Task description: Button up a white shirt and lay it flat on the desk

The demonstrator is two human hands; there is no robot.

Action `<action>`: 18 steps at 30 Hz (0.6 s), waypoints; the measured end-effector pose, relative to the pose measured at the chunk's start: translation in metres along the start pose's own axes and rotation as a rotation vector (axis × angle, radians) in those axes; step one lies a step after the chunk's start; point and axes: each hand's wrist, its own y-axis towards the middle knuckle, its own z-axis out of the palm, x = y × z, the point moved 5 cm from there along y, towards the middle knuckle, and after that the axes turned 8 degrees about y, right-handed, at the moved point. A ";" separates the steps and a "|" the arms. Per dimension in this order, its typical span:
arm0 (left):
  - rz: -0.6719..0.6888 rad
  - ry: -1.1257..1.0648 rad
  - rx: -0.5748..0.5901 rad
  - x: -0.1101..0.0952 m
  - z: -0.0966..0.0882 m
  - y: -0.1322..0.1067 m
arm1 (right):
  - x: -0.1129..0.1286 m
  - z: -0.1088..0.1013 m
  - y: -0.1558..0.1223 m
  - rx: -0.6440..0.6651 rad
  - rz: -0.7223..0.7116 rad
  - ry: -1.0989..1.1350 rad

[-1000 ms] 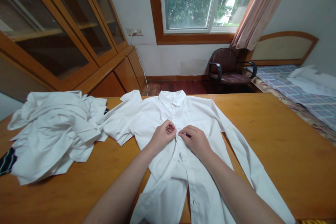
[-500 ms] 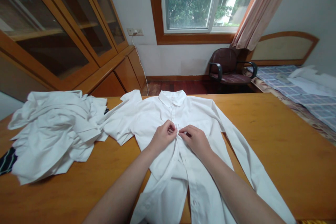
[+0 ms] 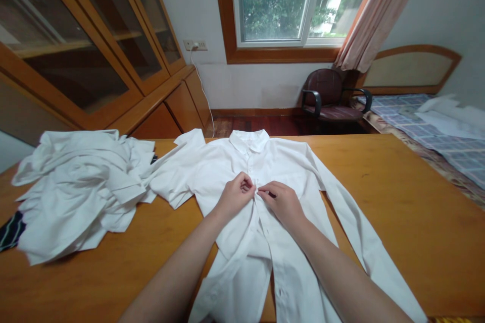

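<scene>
A white long-sleeved shirt (image 3: 291, 161) lies face up on the wooden table (image 3: 379, 181), its collar at the far edge. Both hands meet at the middle of its front. My left hand (image 3: 237, 194) pinches one front edge, fingers curled. From the other side my right hand (image 3: 282, 202) pinches the placket with thumb and forefinger. Any button between the fingertips is too small to make out. Above the hands the front is closed up to the collar; below them the two front panels hang apart, and bare table shows between them near the hem.
A heap of crumpled white clothes (image 3: 83, 186) lies on the table's left, with a dark striped cloth (image 3: 11, 232) under it. One shirt sleeve (image 3: 170, 176) touches the heap. Beyond stand a glass-fronted cabinet (image 3: 106, 60), an armchair (image 3: 324, 91) and a bed (image 3: 443, 121).
Almost nothing differs. Both hands stay pinched at the same spot on the shirt front, and the shirt lies as before.
</scene>
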 end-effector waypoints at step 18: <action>0.019 0.109 0.002 -0.008 0.000 -0.002 | -0.013 0.003 0.003 0.071 0.201 0.074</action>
